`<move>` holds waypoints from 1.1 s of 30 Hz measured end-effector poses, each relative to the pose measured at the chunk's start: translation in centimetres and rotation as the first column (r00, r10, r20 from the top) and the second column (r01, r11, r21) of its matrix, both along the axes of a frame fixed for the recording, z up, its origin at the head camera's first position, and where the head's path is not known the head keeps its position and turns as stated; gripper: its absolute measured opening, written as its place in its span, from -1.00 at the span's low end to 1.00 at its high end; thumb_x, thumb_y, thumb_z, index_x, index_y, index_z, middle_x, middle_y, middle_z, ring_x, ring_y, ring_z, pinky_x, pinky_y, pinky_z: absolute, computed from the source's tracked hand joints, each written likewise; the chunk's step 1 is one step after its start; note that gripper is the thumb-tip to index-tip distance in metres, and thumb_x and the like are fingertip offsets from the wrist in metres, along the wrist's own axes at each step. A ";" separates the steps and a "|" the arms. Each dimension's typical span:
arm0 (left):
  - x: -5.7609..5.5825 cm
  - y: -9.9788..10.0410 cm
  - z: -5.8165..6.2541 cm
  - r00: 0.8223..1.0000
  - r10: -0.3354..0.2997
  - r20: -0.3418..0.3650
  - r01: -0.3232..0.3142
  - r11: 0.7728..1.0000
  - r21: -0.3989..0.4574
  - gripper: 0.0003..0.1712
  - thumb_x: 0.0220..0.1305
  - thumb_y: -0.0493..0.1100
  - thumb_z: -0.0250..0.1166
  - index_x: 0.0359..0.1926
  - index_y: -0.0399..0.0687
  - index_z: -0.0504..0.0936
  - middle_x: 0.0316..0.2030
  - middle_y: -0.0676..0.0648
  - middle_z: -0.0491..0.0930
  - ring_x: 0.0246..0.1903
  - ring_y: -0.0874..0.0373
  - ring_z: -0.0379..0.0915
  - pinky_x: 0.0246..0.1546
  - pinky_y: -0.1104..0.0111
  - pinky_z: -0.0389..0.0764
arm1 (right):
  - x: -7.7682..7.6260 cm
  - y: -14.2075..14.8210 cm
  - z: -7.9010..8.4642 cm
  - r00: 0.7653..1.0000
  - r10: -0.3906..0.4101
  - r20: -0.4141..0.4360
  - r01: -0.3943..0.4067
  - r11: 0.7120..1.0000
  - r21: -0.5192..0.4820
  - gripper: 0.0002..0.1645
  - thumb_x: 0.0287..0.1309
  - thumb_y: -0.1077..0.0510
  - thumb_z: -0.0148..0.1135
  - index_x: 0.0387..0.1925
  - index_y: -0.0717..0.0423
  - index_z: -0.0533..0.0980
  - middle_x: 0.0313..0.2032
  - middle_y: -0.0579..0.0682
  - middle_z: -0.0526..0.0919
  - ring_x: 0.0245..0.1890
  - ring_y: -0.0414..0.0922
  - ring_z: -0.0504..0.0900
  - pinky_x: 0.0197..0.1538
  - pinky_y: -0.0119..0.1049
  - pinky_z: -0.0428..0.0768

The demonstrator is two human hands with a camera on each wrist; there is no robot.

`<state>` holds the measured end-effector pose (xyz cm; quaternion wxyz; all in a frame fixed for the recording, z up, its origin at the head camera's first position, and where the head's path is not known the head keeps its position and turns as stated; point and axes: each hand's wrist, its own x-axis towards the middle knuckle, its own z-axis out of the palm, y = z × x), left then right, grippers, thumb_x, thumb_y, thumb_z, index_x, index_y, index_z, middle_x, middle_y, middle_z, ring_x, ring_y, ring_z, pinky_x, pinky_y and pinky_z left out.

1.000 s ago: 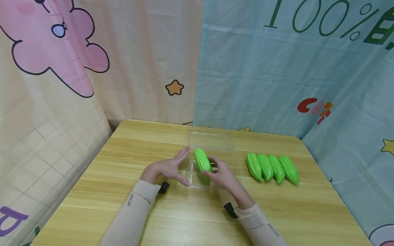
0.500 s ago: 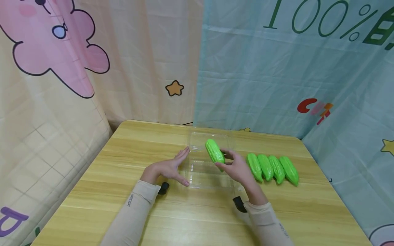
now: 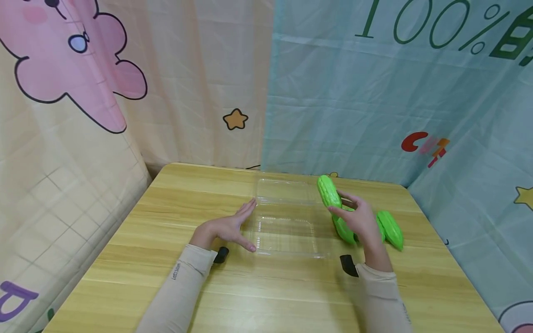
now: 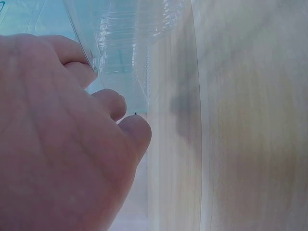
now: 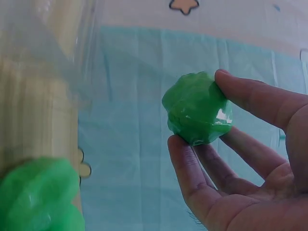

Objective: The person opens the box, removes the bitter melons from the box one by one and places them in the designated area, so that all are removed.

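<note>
My right hand pinches a bright green, bumpy bitter melon between thumb and fingertips, raised above the table. In the right wrist view the melon shows end-on, gripped near that end. Below the hand lie several more bitter melons in a row, partly hidden by it. A clear plastic clamshell box sits left of them, its lid folded back. Thumb and fingers of my left hand are spread at the box's left side; fingertips meet the clear wall in the left wrist view.
Everything stands on a wood-grain table with rounded far corners. Printed curtains hang close behind it and along both sides. A black wrist strap piece sticks out at the right cuff.
My right hand has carried the bitter melon from above the clear box up and rightward, over the row of melons. The left hand stays at the box's side.
</note>
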<state>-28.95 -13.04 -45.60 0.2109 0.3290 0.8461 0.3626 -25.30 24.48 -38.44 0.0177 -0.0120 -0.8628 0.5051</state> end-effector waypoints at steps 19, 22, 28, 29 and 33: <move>0.0 0.1 -0.1 1.000 0.000 0.015 0.000 1.000 -0.002 0.62 -0.04 0.18 0.62 0.58 -0.07 -0.50 0.55 -0.06 -0.67 0.51 -0.14 -0.72 0.44 -0.14 -0.27 | 0.4 9.7 -1.4 0.939 -0.335 0.080 0.340 0.938 -0.067 -0.18 0.41 0.04 0.22 0.55 0.14 0.14 0.48 0.25 0.18 0.45 0.17 0.18 0.39 0.05 0.30; -0.1 0.1 0.0 1.000 -0.002 0.010 0.002 1.000 -0.005 0.63 -0.04 0.20 0.61 0.58 -0.07 -0.51 0.55 -0.07 -0.67 0.50 -0.15 -0.73 0.44 -0.15 -0.26 | 0.5 11.2 -1.7 0.921 -0.370 0.118 0.380 0.923 -0.069 -0.19 0.44 0.06 0.16 0.56 0.13 0.08 0.51 0.25 0.12 0.47 0.19 0.14 0.40 0.05 0.27; -0.1 0.0 0.0 1.000 -0.002 -0.003 0.002 1.000 -0.010 0.62 -0.03 0.20 0.60 0.58 -0.06 -0.51 0.55 -0.08 -0.67 0.51 -0.14 -0.72 0.44 -0.14 -0.25 | 0.8 13.1 -2.5 0.890 -0.431 0.147 0.433 0.901 0.016 -0.22 0.46 0.10 0.07 0.55 0.22 0.05 0.49 0.36 0.09 0.45 0.28 0.11 0.41 0.12 0.22; -0.1 0.0 0.0 1.000 0.000 -0.006 0.000 1.000 -0.009 0.62 -0.03 0.20 0.61 0.58 -0.06 -0.51 0.55 -0.09 -0.67 0.51 -0.14 -0.71 0.44 -0.14 -0.25 | 0.8 13.3 -2.7 0.888 -0.437 0.143 0.439 0.898 0.020 -0.24 0.46 0.13 0.05 0.55 0.25 0.05 0.48 0.39 0.10 0.44 0.30 0.12 0.41 0.13 0.22; -0.1 -0.1 -0.2 1.000 0.002 -0.004 -0.002 1.000 -0.009 0.60 -0.01 0.14 0.61 0.58 -0.04 -0.51 0.55 -0.09 -0.67 0.51 -0.13 -0.71 0.44 -0.13 -0.25 | 0.4 13.7 -3.5 0.881 -0.457 0.124 0.462 0.887 -0.014 -0.27 0.45 0.22 -0.02 0.53 0.34 0.03 0.45 0.45 0.09 0.42 0.30 0.13 0.41 0.11 0.21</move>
